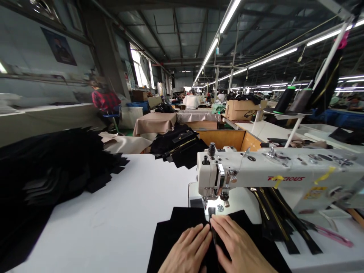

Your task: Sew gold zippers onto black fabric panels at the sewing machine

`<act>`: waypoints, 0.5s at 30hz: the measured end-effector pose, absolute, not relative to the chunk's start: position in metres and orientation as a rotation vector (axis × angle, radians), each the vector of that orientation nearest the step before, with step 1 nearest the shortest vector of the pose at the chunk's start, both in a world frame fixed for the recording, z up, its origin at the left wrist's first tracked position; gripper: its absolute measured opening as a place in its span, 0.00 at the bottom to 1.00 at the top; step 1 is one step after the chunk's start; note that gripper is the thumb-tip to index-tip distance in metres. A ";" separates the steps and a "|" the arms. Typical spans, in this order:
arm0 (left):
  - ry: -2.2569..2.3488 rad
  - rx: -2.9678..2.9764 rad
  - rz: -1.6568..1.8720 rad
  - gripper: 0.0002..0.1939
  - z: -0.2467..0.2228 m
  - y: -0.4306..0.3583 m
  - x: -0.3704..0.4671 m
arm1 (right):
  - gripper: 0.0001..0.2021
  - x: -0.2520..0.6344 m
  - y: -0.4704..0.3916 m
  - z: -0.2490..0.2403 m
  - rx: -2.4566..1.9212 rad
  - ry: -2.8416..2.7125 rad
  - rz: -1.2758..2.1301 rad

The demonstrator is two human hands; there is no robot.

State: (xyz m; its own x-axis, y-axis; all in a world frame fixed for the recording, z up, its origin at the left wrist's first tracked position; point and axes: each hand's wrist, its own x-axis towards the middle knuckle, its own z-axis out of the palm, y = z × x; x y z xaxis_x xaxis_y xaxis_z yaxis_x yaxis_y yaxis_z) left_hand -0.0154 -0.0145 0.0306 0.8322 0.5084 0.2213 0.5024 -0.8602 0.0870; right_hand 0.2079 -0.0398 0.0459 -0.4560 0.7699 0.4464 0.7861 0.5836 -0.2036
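Note:
A black fabric panel [166,237] with stepped corners lies under the needle end of a white sewing machine [244,170]. My left hand [189,248] rests on the panel, its fingers stretched out toward the lit presser foot [207,203]. Close beside it, my right hand [236,242] lies over the panel with its fingers extended and the thumb spread lower down. Between the two hands runs a narrow dark strip [214,237], which the right fingertips touch at its edge. The panel's lower part is hidden by my hands.
Black zipper strips [274,218] and pink-handled scissors [334,235] lie right, below the machine arm. A large stack of black pieces [65,163] covers the left of the white table [113,220]. Black zippered pieces [182,146] sit behind. Thread cones [285,99] stand right; a person in red plaid [105,99] sits far left.

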 end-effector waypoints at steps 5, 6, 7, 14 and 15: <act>0.915 2.860 0.456 0.39 0.051 -0.002 -0.017 | 0.24 0.208 -0.010 0.053 -1.253 -2.326 0.088; 0.912 2.855 0.443 0.38 0.054 0.000 -0.017 | 0.23 0.209 -0.006 0.053 -1.249 -2.333 0.103; 0.904 2.855 0.428 0.38 0.056 0.002 -0.018 | 0.23 0.210 -0.003 0.052 -1.247 -2.341 0.114; 0.873 2.823 0.439 0.40 0.057 0.005 -0.018 | 0.24 0.215 -0.013 0.057 -1.221 -2.382 0.065; 0.872 2.822 0.425 0.40 0.057 0.005 -0.018 | 0.24 0.215 -0.015 0.058 -1.218 -2.384 0.059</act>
State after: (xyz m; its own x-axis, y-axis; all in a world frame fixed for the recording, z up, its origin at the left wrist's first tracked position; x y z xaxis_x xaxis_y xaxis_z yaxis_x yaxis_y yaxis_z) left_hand -0.0175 0.0046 0.0570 0.7897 0.5718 0.2221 0.5272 -0.8178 0.2309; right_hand 0.2147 -0.0149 0.0579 -0.5023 0.7771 0.3792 0.7574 0.6070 -0.2405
